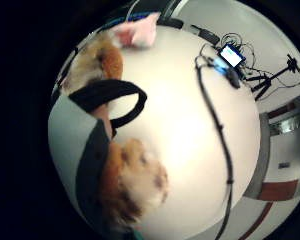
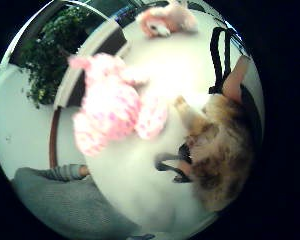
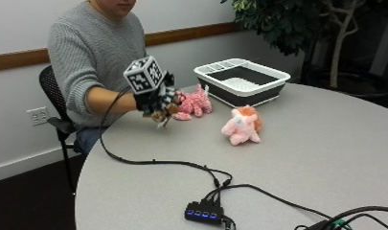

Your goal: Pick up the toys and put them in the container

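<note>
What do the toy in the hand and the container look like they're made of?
The brown toy held in the right hand looks like soft plush: shaggy tan and white fur. The container looks like rigid moulded plastic, with a smooth white rim and dark walls; the walls might be a softer material, I can't tell.

Brown-and-cream furry toy [image 3: 160,114], pink speckled toy [image 3: 194,104], pink orange-maned pony [image 3: 242,126], black-and-white container [image 3: 242,81]

Office: round table [image 3: 321,143]; chair-rail wall [image 3: 28,28]; potted plant [image 3: 295,24]
</note>
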{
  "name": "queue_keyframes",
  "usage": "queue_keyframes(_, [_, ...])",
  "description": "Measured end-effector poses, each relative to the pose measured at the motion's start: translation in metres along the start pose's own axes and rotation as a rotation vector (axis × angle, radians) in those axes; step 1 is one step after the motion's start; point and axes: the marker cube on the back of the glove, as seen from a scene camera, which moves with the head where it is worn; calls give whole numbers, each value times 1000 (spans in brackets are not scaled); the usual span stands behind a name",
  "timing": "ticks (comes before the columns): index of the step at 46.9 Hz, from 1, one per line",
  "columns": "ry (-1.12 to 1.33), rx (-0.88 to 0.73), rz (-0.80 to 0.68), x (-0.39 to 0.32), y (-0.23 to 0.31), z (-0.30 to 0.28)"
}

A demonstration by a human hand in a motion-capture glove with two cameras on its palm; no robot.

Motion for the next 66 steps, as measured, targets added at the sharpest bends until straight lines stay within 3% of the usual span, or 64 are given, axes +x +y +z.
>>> queue_keyframes(8, [-22,172,-75,-32,-62,-102])
queue_keyframes(13, [-75,210,-153,-66,-89,-125])
queue_keyframes(18, [-150,141,-252,-135,-117,-113])
queue_keyframes(24, [-49,44,-385,-239,-147,-64])
queue_keyframes(31, [28,-10,-500,-297,-175,-30])
queue_keyframes(37, [37,-34,-484,-300,-192,-12])
queue_keyframes(42, [256,-29,-268,-276,-208,6])
queue_keyframes(46, [72,-196,-361,-289,-195,25])
queue_keyframes(50, [7,-282,-360,-279,-191,34])
queue_keyframes(66, [-8,-242,-366,-273,-179,34])
